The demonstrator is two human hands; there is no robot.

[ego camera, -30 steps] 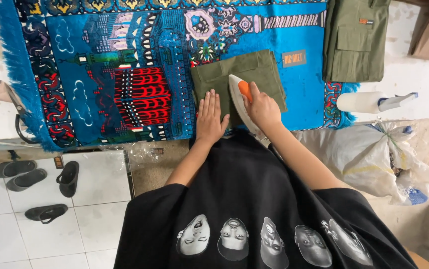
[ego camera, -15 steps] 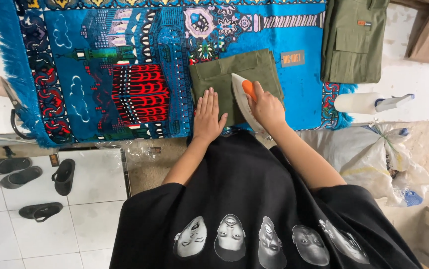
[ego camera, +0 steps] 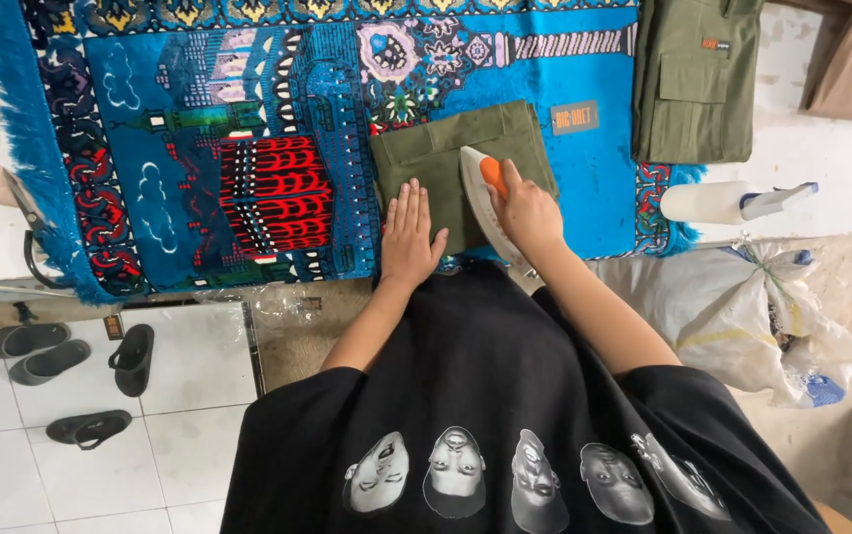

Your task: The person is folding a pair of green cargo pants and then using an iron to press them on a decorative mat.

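A blue patterned rug (ego camera: 248, 148) covers the work surface, and on its near edge lies a folded green garment (ego camera: 436, 158), with a second green garment (ego camera: 693, 79) well apart at the far right. The left hand (ego camera: 409, 237) stays flat on the folded garment, fingers open and pressed down, just beside the iron (ego camera: 483, 203). The right hand (ego camera: 528, 213), fingers closed round the orange handle, has barely moved the iron over the last second, so the same patch of cloth is being pressed.

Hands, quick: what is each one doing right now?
Left hand: open, flat on the folded olive garment.
Right hand: closed around the orange handle of the iron.
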